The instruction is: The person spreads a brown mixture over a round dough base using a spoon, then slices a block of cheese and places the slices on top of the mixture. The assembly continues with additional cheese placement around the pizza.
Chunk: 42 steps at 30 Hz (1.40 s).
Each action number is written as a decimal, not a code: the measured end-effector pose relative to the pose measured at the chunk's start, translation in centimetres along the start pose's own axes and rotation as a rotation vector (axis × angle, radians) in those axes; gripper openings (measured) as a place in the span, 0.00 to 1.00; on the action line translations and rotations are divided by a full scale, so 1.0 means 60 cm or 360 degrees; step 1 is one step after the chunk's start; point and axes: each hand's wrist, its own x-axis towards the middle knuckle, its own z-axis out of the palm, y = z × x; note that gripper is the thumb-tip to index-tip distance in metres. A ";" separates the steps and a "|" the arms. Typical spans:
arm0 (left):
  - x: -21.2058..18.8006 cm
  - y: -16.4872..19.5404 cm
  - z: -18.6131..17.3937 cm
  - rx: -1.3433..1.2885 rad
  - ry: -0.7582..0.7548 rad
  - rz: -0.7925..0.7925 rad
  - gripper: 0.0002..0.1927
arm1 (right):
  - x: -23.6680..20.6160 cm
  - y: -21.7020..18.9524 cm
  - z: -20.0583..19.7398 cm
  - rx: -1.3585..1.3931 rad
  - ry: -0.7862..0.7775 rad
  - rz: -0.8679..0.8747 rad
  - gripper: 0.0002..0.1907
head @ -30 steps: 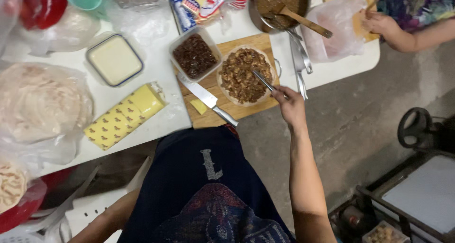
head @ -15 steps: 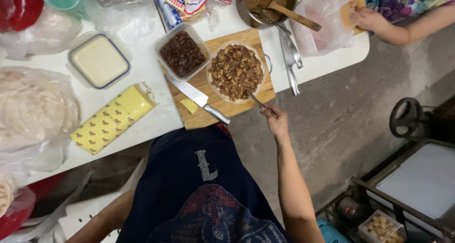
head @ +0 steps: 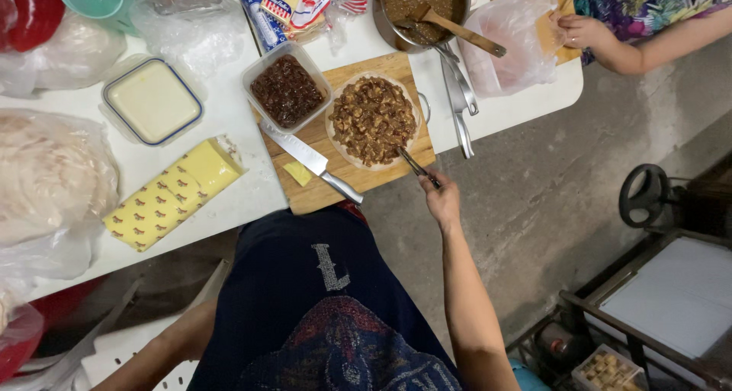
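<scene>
Since half a second ago, the right hand [head: 442, 200] has stayed at the wooden cutting board's [head: 305, 196] lower right edge, clenched around a metal utensil [head: 415, 166] whose tip touches the topped tortilla [head: 372, 120] at upper centre. Left hand is out of view.
</scene>
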 end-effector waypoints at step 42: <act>0.218 -0.053 -0.104 -0.0488 0.1331 0.0170 0.10 | -0.009 -0.044 -0.035 -0.0089 0.0023 0.0115 0.15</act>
